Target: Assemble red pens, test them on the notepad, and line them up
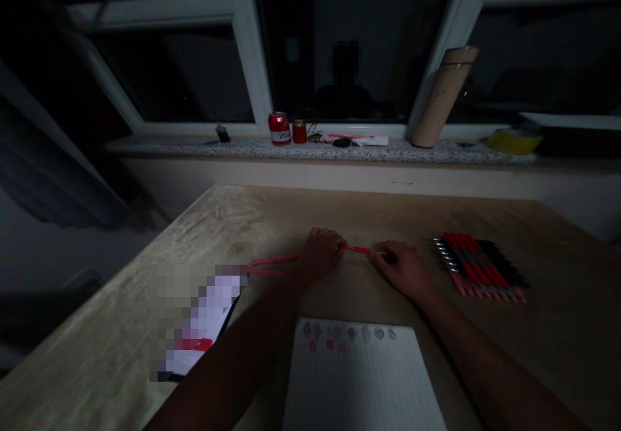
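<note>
A red pen [359,250] spans the gap between my two hands above the table. My left hand [323,253] is closed around one end of it. At the pen's other, silvery end, the fingers of my right hand [400,266] pinch it. Two thin pinkish-red sticks [274,260] lie just left of my left hand, their right ends hidden behind it. In front of both hands rests a lined notepad [359,379] with rows of dark and red scribbles near its top. To the right of my right hand, several red and black pens [478,266] lie side by side.
A phone [208,321], partly pixelated, lies on the table [121,334] at the left. Along the stone windowsill [242,149] stand a red can [279,129], a small red jar [299,132] and a tall beige flask [444,98]. A yellow roll [514,141] sits farther right.
</note>
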Demonstrator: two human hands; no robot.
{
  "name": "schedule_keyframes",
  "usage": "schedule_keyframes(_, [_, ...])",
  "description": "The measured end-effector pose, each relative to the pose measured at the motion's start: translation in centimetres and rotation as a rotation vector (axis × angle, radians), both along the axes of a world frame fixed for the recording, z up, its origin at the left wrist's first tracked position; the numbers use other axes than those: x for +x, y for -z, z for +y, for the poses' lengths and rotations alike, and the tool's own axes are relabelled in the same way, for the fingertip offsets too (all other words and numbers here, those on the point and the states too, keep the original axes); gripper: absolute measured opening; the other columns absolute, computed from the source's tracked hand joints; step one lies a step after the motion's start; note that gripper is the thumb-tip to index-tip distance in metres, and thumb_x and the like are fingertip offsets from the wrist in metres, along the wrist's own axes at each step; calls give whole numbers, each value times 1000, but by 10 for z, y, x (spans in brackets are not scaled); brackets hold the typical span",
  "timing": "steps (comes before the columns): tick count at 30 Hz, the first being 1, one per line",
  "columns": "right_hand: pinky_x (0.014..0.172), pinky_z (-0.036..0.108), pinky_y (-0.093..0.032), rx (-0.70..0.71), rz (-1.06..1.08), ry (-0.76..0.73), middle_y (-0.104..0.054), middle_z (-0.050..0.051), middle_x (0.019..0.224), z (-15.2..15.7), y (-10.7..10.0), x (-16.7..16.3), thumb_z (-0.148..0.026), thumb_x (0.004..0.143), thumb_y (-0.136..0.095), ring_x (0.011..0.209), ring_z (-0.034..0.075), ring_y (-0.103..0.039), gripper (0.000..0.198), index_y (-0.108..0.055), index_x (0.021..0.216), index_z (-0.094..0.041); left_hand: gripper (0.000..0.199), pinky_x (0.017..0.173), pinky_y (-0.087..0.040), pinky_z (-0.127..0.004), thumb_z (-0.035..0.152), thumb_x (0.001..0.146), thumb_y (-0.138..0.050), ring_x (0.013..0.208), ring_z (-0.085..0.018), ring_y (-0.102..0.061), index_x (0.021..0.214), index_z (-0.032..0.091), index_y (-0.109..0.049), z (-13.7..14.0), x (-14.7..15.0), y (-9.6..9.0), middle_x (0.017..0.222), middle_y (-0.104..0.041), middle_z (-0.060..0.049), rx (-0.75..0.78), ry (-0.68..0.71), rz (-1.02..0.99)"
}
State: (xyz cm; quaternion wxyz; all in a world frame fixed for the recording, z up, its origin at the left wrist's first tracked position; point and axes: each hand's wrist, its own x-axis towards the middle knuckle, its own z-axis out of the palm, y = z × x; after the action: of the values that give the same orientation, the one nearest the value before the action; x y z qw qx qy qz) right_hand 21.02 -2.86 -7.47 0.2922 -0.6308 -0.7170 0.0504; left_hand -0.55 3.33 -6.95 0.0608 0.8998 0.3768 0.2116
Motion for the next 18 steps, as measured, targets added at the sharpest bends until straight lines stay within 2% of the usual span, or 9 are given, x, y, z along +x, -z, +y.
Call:
schedule_keyframes(4, [85, 39, -34, 26, -121, -44, -69, 6, 89, -3, 0, -4, -43, 85, -48, 86, 23, -60, 31, -66, 99, -22, 15, 86, -34, -36, 26, 85, -48, 90, -18, -54, 91, 18, -60, -5, 6, -1, 92, -64, -3, 15, 34, -8])
schedule_keyframes(8, [91, 41, -30, 54, -156, -133, -67, 8, 100, -6, -1, -12, -38, 87, -46, 97, 23, -57, 30, -63, 106, -21, 19, 86, -34, -36, 29, 85, -48, 91, -19, -54, 95, 17, -58, -11, 11, -3, 96, -65, -5, -1, 64, -9])
schedule_keyframes(13, [89, 37, -34, 32, -130, -239, -66, 7, 97, -7, -5, -20, -34, 89, -43, 92, 21, -57, 27, -62, 104, -22, 20, 86, -34, -35, 31, 86, -47, 90, -19, -55, 95, 17, -58, -16, 14, -6, 95, -65, -4, -9, 92, -15])
schedule_keyframes(18, [82, 34, -38, 11, -111, -226, -66, 6, 92, -6, -4, -18, -36, 90, -41, 87, 20, -57, 28, -64, 100, -21, 20, 90, -34, -35, 30, 84, -49, 93, -19, -56, 98, 18, -57, -18, 15, -4, 97, -65, -4, -31, 122, -31])
